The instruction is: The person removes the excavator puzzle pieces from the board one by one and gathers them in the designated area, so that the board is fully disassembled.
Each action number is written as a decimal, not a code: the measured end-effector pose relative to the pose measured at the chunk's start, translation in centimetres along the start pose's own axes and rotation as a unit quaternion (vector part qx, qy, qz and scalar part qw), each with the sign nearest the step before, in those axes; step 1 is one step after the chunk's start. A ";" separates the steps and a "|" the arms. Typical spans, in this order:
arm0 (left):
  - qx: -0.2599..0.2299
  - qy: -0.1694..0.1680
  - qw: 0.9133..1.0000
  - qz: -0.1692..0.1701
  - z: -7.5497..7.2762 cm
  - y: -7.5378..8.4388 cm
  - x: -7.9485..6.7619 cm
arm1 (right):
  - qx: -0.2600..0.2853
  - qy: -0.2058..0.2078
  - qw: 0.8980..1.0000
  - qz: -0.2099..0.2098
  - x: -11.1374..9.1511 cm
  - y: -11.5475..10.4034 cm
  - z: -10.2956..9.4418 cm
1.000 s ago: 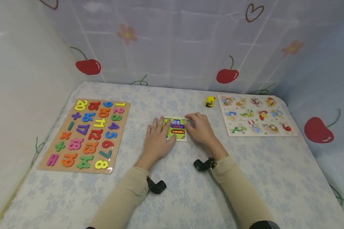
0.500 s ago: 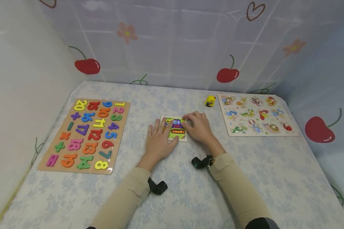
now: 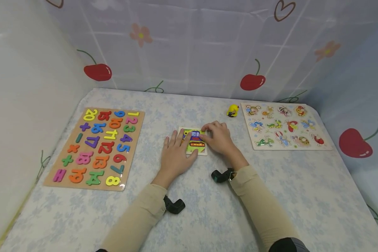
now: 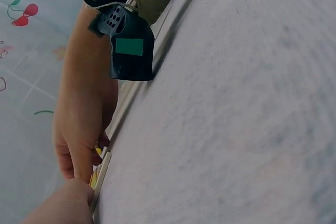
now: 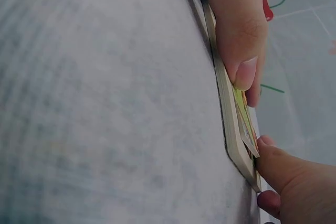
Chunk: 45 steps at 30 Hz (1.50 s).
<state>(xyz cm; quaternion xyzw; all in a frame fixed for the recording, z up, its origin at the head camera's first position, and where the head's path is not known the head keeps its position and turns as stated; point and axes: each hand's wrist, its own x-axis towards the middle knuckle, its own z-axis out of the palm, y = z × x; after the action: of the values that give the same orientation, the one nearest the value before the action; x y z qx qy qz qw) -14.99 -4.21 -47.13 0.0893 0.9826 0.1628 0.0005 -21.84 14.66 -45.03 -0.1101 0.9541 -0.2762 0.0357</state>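
Note:
A small square puzzle board [image 3: 205, 154] with a pale frame lies mid-table, its picture of a purple and red digger-like vehicle [image 3: 196, 144] on yellow-green. My left hand [image 3: 175, 157] lies flat across its left side, fingers extended, thumb reaching over the lower edge. At the upper right corner, my right hand [image 3: 221, 139] has curled fingers, with thumb and forefinger at the picture's edge. From the right wrist view, a thin puzzle piece [image 5: 248, 130] stands tilted up from the frame, pinched by the right fingertips [image 5: 266, 148]. The left palm covers part of the picture.
A number puzzle board [image 3: 133, 164] lies to the left. On the right is an insect puzzle board [image 3: 291, 148], with a small yellow toy [image 3: 232, 110] beside it. A cherry-print curtain [image 3: 204, 45] hangs behind the table [image 3: 239, 217].
My right thumb and forefinger have shifted slightly left, over the board's edge. The left hand has moved a little, uncovering more of the picture's upper left. The other boards stay put.

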 end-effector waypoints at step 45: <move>-0.005 -0.017 1.000 -0.025 -0.3 0.9 1.4 | -0.006 -0.045 0.998 -0.050 1.0 -0.4 -0.7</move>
<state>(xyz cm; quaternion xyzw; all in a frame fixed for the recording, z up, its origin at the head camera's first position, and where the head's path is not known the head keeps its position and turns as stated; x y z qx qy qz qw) -16.24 -3.18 -46.56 0.0678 0.9835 0.1664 0.0220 -22.80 14.47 -44.23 -0.1699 0.9464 -0.2672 0.0641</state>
